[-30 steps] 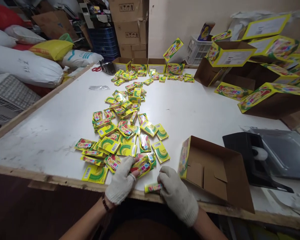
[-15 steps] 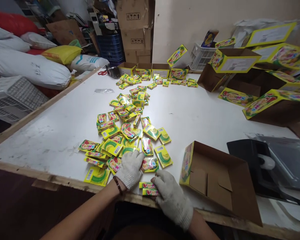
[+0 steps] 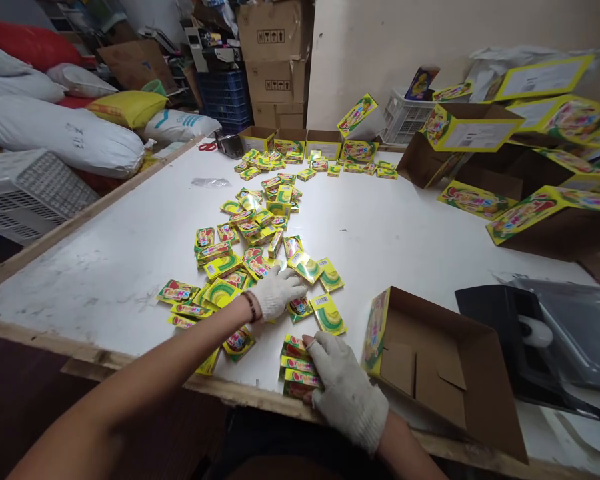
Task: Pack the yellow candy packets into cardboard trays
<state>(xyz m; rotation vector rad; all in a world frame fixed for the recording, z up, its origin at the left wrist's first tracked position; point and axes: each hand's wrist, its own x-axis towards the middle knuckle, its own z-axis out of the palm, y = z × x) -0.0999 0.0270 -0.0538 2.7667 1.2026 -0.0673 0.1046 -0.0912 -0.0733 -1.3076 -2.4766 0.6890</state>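
Both my hands wear white knit gloves. My left hand (image 3: pixel 279 292) reaches forward over the scattered small yellow packets (image 3: pixel 253 223) on the white table (image 3: pixel 130 253), its fingers curled down on one packet. My right hand (image 3: pixel 341 385) rests near the front edge, fingers closed against a short row of standing packets (image 3: pixel 294 365). An open, empty cardboard box (image 3: pixel 433 360) with a yellow printed side lies just right of that hand.
Several more open yellow boxes (image 3: pixel 530 200) are piled at the right and along the far edge (image 3: pixel 290 141). A black tape dispenser (image 3: pixel 510 333) sits right of the empty box. Sacks (image 3: pixel 65 133) and a grey crate (image 3: pixel 25 190) lie left of the table; cardboard cartons (image 3: pixel 275 60) stand behind.
My left hand set a packet down beside the right hand, then reached forward into the pile. The row against my right hand has grown from one packet to several.
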